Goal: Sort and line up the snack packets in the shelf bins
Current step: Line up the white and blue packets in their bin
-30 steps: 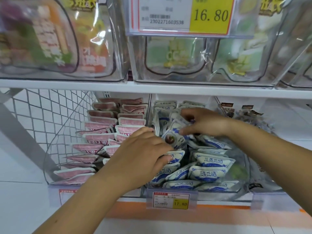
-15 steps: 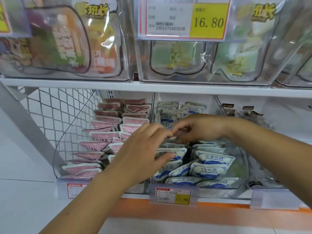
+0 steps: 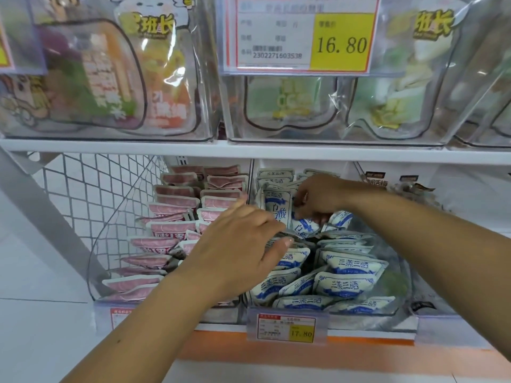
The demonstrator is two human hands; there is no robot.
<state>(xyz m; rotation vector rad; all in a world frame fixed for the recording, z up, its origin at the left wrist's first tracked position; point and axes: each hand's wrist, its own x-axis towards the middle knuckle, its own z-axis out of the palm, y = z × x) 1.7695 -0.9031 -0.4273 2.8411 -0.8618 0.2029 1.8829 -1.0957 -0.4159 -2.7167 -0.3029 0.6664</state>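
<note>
Two bare forearms reach in from the lower edge toward the lower shelf. Nearest, clipped to the front of the middle bin [image 3: 402, 283], hangs a small price label [image 3: 286, 328] reading 17.80. Behind it the blue-and-white packets [image 3: 345, 286] fill that bin: the front ones lie tilted and overlapping in two rough columns, while those farther back are more jumbled.

Over the left column sits the left hand [image 3: 243, 250], palm down with the fingers fairly straight and spread. Its thumb tip touches the top edge of a packet, and the hand grips nothing that can be seen.

Just beyond, the right hand [image 3: 323, 197] has its fingers curled and pinches the right edge of an upright packet [image 3: 276, 208], which stands near the bin's left wall. A few loose packets lie tilted just below that hand.

Left of the middle bin, the left bin [image 3: 116, 244] holds pink packets [image 3: 171, 228] in two leaning rows running from front to back. A white wire mesh panel [image 3: 91, 194] closes the shelf end beside it. To the right, dark-labelled packets [image 3: 376, 181] show at the back of a third bin.

Above, a white shelf board [image 3: 249, 150] carries clear bins holding large pouches [image 3: 110, 78] and green-and-white pouches [image 3: 290, 103]. A big price label [image 3: 301, 34] there reads 16.80.
</note>
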